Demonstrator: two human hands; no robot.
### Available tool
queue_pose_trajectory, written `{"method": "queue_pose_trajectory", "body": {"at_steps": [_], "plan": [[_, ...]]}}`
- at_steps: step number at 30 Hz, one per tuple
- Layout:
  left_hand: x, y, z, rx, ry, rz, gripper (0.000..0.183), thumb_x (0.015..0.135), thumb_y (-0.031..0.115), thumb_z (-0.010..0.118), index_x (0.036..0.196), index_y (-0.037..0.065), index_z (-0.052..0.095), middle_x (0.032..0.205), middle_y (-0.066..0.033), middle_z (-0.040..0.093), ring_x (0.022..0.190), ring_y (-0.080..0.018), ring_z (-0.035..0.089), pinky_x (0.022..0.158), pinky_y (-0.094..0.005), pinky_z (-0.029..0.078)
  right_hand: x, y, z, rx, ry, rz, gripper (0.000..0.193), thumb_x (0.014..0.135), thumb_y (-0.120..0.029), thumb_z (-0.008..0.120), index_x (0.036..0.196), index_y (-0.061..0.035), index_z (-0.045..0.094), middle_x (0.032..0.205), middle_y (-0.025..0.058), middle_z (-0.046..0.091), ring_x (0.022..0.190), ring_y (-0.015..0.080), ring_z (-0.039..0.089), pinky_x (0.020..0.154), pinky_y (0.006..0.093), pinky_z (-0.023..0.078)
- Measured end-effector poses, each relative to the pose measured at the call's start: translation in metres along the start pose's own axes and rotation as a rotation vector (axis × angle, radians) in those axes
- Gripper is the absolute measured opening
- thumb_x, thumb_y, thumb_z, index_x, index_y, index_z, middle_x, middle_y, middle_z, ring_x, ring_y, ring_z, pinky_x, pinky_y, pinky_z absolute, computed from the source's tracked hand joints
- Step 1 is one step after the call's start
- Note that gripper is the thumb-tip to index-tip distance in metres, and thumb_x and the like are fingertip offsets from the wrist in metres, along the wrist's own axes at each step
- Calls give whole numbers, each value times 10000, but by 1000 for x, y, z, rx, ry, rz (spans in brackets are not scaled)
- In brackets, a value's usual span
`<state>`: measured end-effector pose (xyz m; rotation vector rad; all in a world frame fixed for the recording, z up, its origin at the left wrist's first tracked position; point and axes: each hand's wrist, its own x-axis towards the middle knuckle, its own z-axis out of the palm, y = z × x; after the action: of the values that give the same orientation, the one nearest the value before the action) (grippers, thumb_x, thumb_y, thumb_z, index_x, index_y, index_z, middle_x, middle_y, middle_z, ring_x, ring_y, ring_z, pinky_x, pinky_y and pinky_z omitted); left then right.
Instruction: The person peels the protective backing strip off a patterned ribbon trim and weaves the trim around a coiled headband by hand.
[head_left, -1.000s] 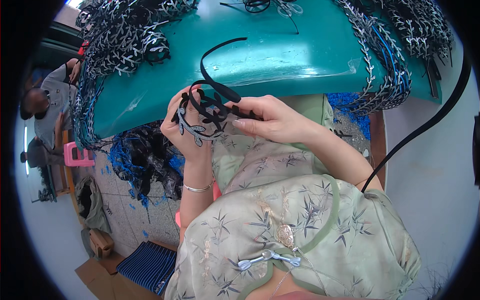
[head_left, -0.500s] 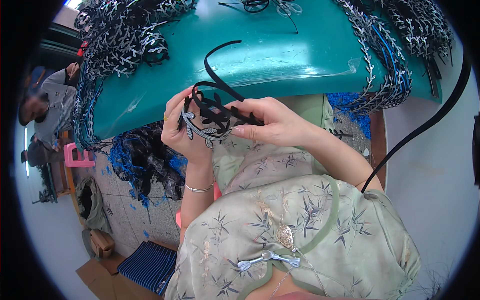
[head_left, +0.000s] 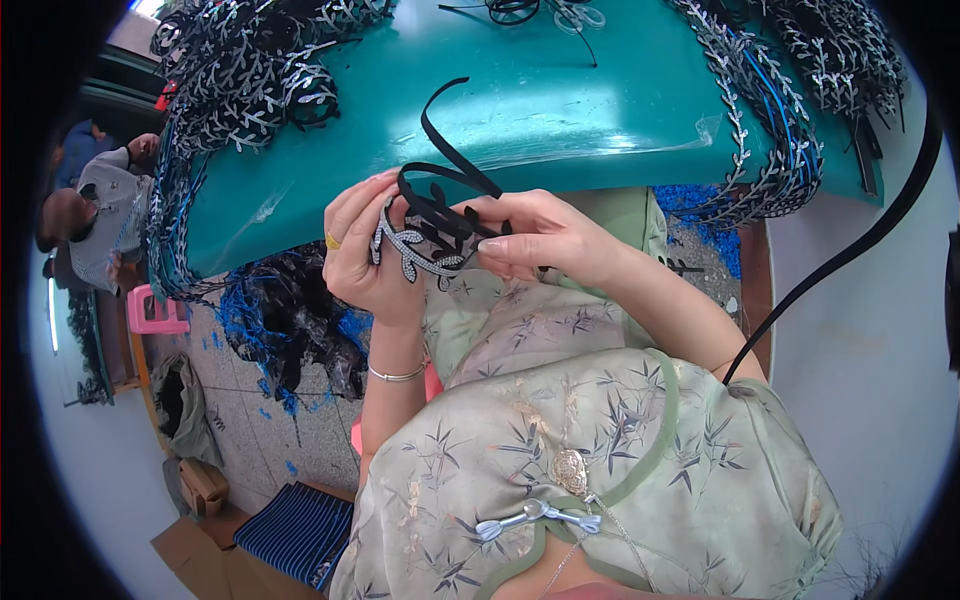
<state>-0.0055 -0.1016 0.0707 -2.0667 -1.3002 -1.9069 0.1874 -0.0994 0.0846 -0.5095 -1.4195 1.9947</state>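
Note:
In front of my lap I hold a glittering silver leaf trim [head_left: 412,260] with a dark backing. A narrow black ribbon [head_left: 455,150] loops above it, one loose end standing up over the table edge. My left hand [head_left: 362,255] is closed round the left end of the trim, its fingers behind it. My right hand [head_left: 550,238] pinches the right end between thumb and fingers, where trim and ribbon come together. Whether the ribbon is fastened to the trim there, I cannot tell.
Ahead stands a green-covered table [head_left: 480,110], with a heap of leaf trims [head_left: 250,80] at left and bundles hanging at right [head_left: 760,120]. A black plastic bag [head_left: 300,320] and blue scraps lie on the floor. A pink stool [head_left: 158,312] and another person [head_left: 105,215] are at left.
The trim and ribbon have tilted and shifted slightly right; the ribbon's loose end has swung a little left. My right fingers have moved along the trim's end. The other person's arms have moved.

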Motion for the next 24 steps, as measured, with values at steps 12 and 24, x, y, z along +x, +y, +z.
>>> {"method": "queue_pose_trajectory", "body": {"at_steps": [12, 24], "plan": [[-8, -1, 3, -198, 56, -234, 121, 835, -60, 643, 953, -73, 667, 1036, -164, 661, 907, -215, 652, 784, -297, 527, -1, -3, 1, 80, 7, 2, 267, 938, -240, 571, 1074, -13, 608, 680, -18, 515, 554, 40, 424, 496, 205, 342], [7, 9, -6, 86, -52, 124, 155, 765, -43, 684, 920, -39, 695, 965, -130, 698, 933, -257, 651, 810, -334, 524, 3, -3, 11, -27, 150, 82, 316, 913, -341, 641, 1027, -47, 638, 665, -48, 507, 559, 26, 432, 487, 197, 352]]}}
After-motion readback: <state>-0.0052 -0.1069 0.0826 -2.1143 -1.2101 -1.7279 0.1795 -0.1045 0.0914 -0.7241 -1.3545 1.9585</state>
